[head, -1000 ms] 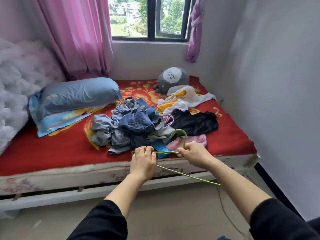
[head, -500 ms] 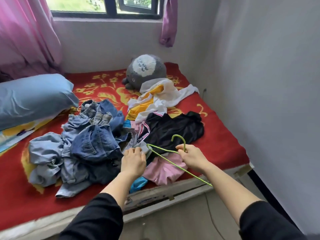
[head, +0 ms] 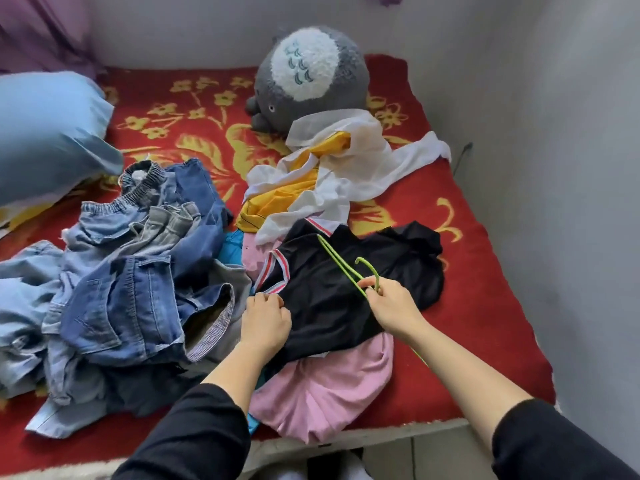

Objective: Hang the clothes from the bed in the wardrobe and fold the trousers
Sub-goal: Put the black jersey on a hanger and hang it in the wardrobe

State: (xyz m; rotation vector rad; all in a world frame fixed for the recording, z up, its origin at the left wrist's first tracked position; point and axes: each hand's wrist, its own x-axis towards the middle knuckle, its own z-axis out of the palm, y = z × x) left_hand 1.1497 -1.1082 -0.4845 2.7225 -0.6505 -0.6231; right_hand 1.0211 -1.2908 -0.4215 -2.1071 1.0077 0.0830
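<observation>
Fabric of the black top [head: 332, 306], lying on the bed [head: 485, 306] over a pink garment [head: 329, 393], looks light and limp, best taken near its striped collar, where the left hand [head: 266, 323] pinches it; the right hand [head: 391, 306] grips a green hanger [head: 341, 265].

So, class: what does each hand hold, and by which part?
The right hand grips the green hanger at its neck, just below the hook. The left hand seems to pinch the black top at its near edge.

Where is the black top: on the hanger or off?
Off: the black top lies rumpled on the bed; the right hand holds the green hanger above it.
</observation>
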